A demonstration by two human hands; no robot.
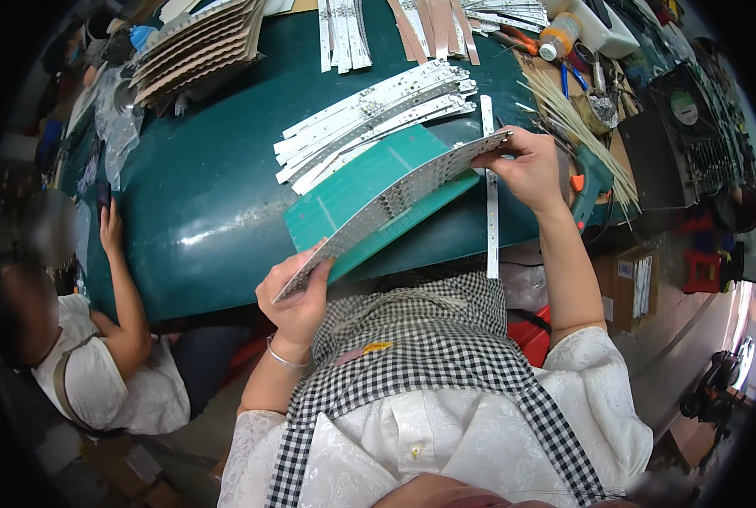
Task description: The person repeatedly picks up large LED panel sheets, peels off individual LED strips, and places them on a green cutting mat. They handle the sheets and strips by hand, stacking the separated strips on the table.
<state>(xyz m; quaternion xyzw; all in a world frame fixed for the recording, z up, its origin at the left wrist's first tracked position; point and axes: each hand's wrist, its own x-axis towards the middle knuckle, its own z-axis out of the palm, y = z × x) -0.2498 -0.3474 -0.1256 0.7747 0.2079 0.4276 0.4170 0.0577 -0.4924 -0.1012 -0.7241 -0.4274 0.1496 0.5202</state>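
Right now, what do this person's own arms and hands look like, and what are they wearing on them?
Both forearms are bare. The left hand has a thin silver bangle at the wrist; the right hand wears nothing. Short white patterned sleeves sit under a black-and-white checked apron.

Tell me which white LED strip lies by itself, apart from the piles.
The single narrow strip lying lengthwise toward the table's near edge, passing under the right hand. The others sit in a fanned pile or in far-edge bundles.

dark teal table (200, 212), green cutting mat (352, 190), white strips (369, 114), black-and-white checked apron (412, 339)
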